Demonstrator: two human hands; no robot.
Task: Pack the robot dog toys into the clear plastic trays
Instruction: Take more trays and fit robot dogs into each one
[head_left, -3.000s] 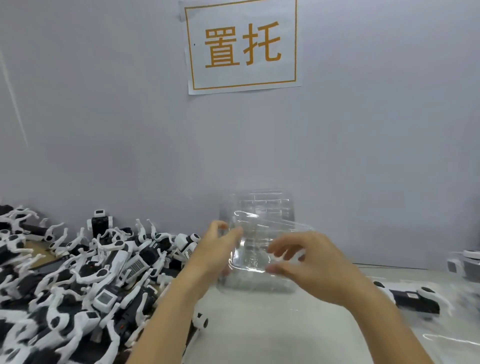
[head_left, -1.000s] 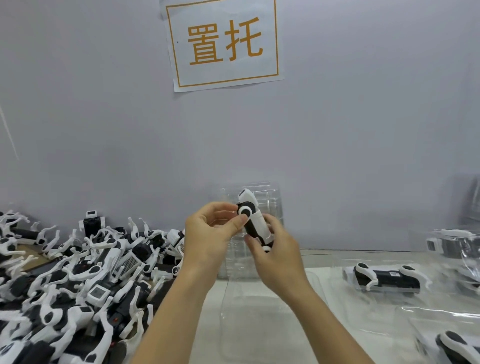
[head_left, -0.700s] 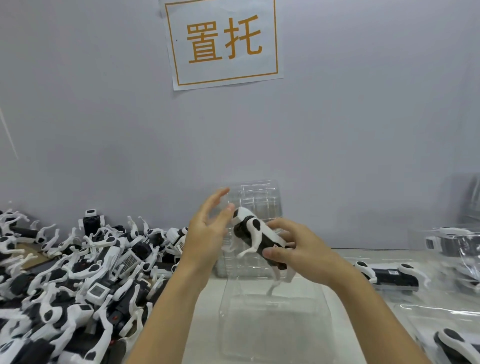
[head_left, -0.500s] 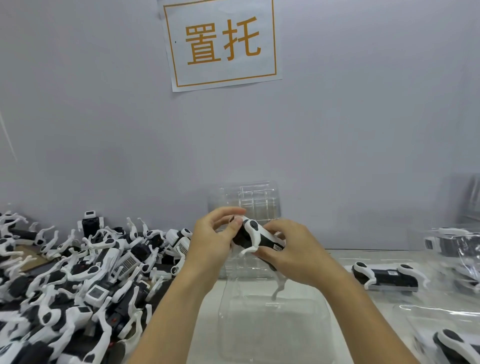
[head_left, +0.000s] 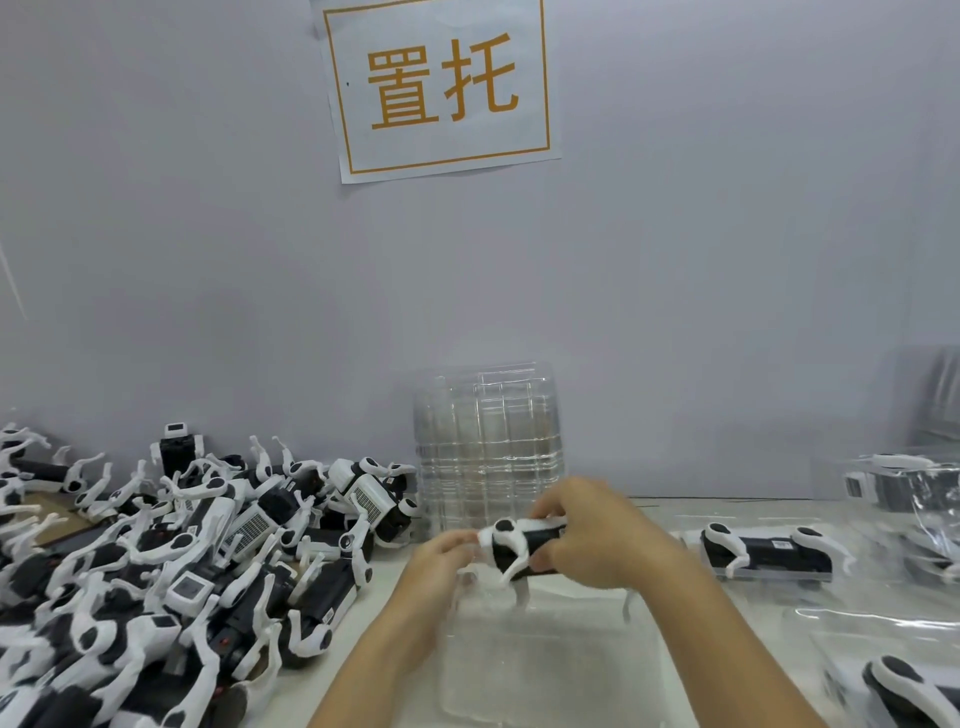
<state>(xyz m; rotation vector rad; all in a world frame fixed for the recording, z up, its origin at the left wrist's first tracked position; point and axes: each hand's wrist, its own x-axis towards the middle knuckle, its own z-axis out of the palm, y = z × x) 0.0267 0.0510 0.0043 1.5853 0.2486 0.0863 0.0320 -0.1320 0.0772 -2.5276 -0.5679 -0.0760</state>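
Since half a second ago both hands have dropped, carrying the toy dog (head_left: 524, 545) from in front of the stack of trays (head_left: 488, 447) down to just above the clear tray (head_left: 545, 670) lying flat on the table (head_left: 670, 525).

The pile of toy dogs (head_left: 171, 561) fills the left of the table, black-and-white bodies tangled with their legs sticking up. The stack of trays stands upright against the wall behind the hands.

The flat tray sits under both forearms; its hollow looks bare, though glare and blur make that hard to judge. To the right, another toy dog (head_left: 763, 553) lies on its side in a clear tray of its own, and a further one (head_left: 904, 691) shows at the lower right corner.

The right hand (head_left: 597, 535) comes in from the right, its fingers curled over the top of the toy's body and its thumb beneath. The left hand (head_left: 441, 566) reaches up from below and pinches the toy's left end with its fingertips. The toy lies level, legs hanging toward the tray.
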